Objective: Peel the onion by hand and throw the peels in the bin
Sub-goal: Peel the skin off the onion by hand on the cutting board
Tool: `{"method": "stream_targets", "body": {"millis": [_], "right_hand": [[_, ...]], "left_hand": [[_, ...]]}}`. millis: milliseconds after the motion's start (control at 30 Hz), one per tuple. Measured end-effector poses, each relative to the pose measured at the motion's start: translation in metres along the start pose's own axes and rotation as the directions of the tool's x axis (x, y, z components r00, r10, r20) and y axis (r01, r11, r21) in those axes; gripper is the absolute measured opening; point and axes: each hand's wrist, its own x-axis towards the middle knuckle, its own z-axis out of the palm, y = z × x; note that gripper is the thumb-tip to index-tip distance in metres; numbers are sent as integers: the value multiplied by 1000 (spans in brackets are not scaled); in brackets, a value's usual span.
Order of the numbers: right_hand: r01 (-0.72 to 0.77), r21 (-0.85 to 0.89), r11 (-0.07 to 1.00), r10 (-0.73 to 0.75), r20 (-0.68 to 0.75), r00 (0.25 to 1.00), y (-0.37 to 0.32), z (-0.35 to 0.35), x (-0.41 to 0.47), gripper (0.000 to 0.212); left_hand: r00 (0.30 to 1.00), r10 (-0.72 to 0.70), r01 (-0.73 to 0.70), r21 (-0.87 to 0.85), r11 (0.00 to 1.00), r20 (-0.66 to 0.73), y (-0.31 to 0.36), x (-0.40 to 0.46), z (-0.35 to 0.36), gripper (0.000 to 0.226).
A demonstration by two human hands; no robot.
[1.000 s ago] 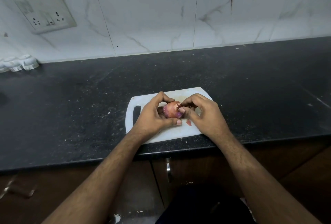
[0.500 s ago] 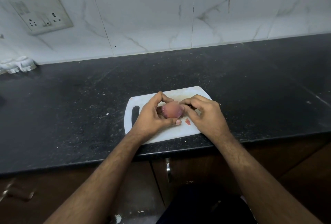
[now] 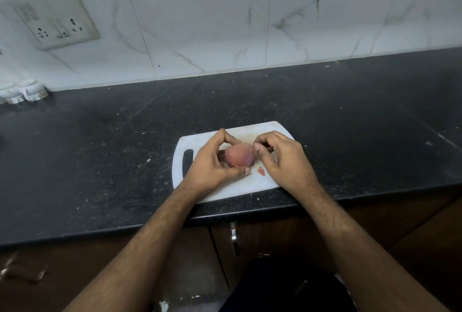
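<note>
The onion (image 3: pixel 238 153) sits low over the white cutting board (image 3: pixel 262 181) near the counter's (image 3: pixel 100 161) front edge, cupped from the left by the left hand (image 3: pixel 212 161), whose fingers and thumb curl round it; the right hand (image 3: pixel 282 159) is at its right end with fingertips bunched, seemingly pinching at skin there, though what exactly it holds is too small to tell; one small red scrap of peel (image 3: pixel 261 171) lies on the board just below the onion. The likely trouble is a slip: the bared surface looks smooth, so a hard tug could roll the onion out of the left hand's grip; thin skin may also tear into bits, scattering scraps that get missed; no bin is in view, so loose peels must be carried some way and could drop.
</note>
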Motion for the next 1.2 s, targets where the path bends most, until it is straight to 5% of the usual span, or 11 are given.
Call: {"method": "stream_targets", "body": {"millis": [433, 633, 1000, 1200], "right_hand": [[-234, -1, 972, 231, -164, 959, 7, 1, 7, 10], [-146, 3, 989, 146, -32, 989, 2, 2, 5, 27], [-103, 118, 988, 93, 87, 992, -5, -2, 0, 5], [-157, 158, 975, 143, 94, 985, -4, 0, 0, 18]], "left_hand": [[999, -36, 36, 6, 999, 9, -2, 0, -3, 55], [999, -31, 32, 26, 999, -21, -3, 1, -2, 54], [996, -52, 52, 3, 999, -71, -2, 1, 0, 61], [987, 66, -32, 224, 974, -147, 5, -3, 5, 59]]}}
